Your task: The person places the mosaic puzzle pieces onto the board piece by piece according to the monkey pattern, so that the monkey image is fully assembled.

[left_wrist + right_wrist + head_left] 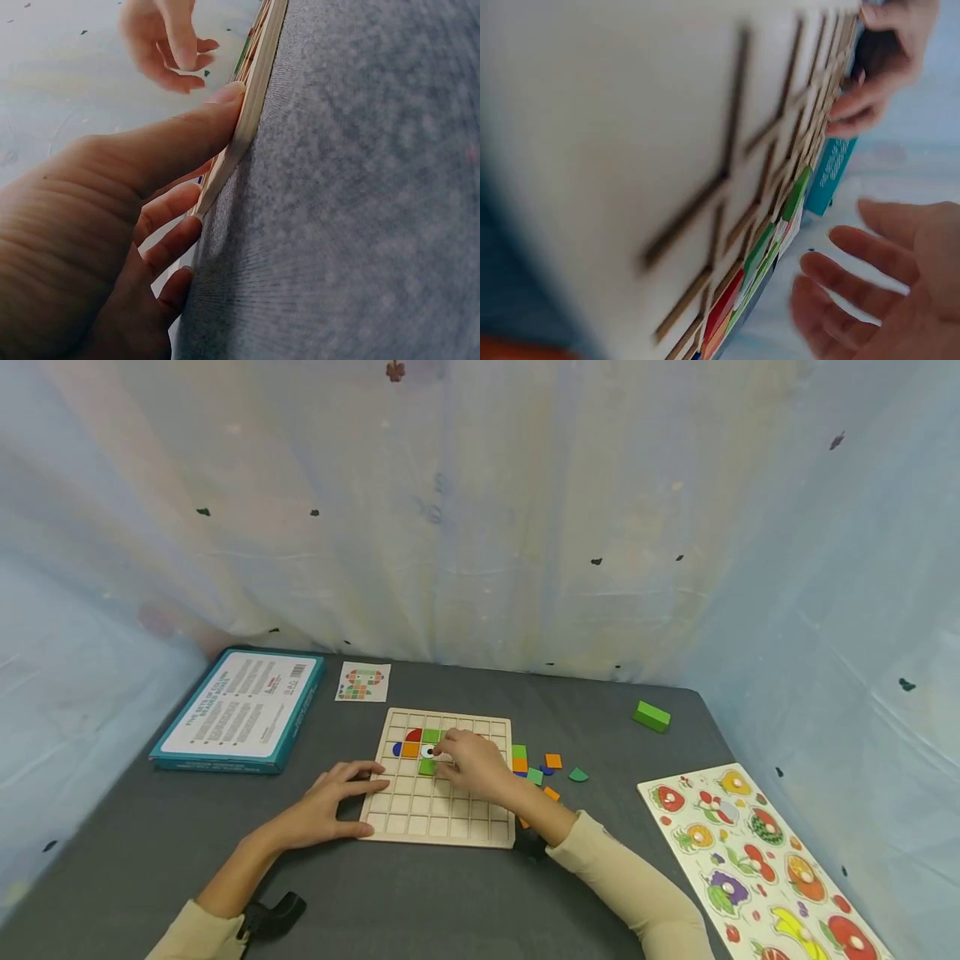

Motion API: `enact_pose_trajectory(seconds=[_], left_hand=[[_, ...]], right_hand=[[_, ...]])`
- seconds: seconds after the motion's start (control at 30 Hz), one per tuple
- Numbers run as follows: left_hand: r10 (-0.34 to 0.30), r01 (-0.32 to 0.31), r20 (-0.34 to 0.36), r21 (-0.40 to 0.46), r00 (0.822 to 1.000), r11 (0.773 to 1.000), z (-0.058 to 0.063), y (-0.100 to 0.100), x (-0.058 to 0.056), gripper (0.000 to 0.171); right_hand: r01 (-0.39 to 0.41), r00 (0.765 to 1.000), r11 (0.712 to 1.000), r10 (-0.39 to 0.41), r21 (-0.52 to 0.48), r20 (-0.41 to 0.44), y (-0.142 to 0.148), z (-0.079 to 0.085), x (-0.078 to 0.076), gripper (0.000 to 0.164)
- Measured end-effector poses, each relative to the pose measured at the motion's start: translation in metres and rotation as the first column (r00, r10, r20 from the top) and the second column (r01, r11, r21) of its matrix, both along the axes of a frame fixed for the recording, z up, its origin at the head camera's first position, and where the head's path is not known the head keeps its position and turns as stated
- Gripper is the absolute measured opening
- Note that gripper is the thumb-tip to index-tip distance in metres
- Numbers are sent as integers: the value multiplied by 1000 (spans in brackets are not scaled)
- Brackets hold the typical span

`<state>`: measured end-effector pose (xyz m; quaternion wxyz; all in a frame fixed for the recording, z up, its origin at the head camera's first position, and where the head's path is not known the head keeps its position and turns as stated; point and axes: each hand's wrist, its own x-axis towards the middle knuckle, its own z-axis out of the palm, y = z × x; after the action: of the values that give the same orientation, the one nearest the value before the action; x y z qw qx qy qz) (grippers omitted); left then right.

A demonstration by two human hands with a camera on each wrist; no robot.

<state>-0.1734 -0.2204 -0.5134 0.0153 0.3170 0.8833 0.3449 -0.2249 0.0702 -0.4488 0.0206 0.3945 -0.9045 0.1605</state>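
A wooden grid board (427, 810) lies flat on the dark table. My left hand (330, 802) rests at its left side, thumb at the near corner and fingertips at the edge; in the left wrist view the thumb (195, 131) presses the board's rim (251, 120). My right hand (474, 766) hovers over the board beside a white eye tile (427, 751). In the right wrist view the right hand's fingers (862, 277) are spread and relaxed, with nothing showing between them. Around the eye tile sit an orange square (410, 749), a red quarter piece (414, 735) and green squares (427, 767).
Loose colored pieces (553, 761) lie right of the board. A pattern card (363, 682) is behind it, and a teal box (240, 710) at the left. On the right are a green block (652, 716) and a fruit puzzle board (750, 827). A curtain (480, 568) encloses the table.
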Motion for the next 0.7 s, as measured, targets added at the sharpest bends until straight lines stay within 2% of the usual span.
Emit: enact_pose_trajectory(seconds=[0.03,0.1,0.2,0.3,0.43,0.7], left_hand=[[-2,2,-3,-2,1000,1000,0,0,0,66],[-3,3,-3,-5,1000,1000,1,-1,0,66],[1,0,4,-11,1000,1000,1,-1,1,67],[8,-8,11,-16,1000,1000,1,-1,1,68],[8,-8,16,-14,1000,1000,2,-1,1,67],[2,-2,12,-16,1000,1000,2,0,0,68]], right_hand=[[-12,999,998,15,67,-43,2,-1,4,31],[-35,996,980,49,196,-68,6,-2,13,46],[-58,997,942,69,331,-24,9,-7,25,62],[-56,998,929,50,365,25,9,-12,31,67],[-56,998,931,43,360,43,6,-17,32,69],[-47,999,927,50,371,2,9,-14,26,67]])
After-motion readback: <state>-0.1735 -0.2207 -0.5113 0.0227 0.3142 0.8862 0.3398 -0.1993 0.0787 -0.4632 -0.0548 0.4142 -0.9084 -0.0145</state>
